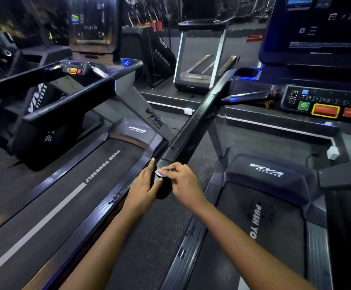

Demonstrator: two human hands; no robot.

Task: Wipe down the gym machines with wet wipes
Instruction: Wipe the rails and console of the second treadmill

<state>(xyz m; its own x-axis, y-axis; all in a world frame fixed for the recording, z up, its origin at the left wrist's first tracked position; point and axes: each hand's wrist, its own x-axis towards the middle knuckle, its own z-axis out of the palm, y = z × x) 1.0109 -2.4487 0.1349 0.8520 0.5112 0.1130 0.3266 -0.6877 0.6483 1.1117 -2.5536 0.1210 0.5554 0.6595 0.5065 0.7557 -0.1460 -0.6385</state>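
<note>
The right hand [184,182] is pinching a small white wet wipe [162,173] between thumb and curled fingertips, pressing it onto the top of the black handrail [193,124] right at the rail's near end. The left hand [146,186] is lying against the left side of that same end, its fingers straight along the rail and its thumb reaching across the end face just under the wipe, so the two hands are almost touching there. The handrail is running away and to the right, meeting the right treadmill's console [325,101] beside a cup holder [246,73]. On the console a red button [325,110] with a yellow border is sitting between a green button [303,106] and a smaller red one. The right treadmill's belt [260,237] is lying below the right forearm. A left treadmill [69,185] is standing across a strip of speckled floor [155,237]. A third treadmill [199,65] is standing on a raised platform at the back.
</note>
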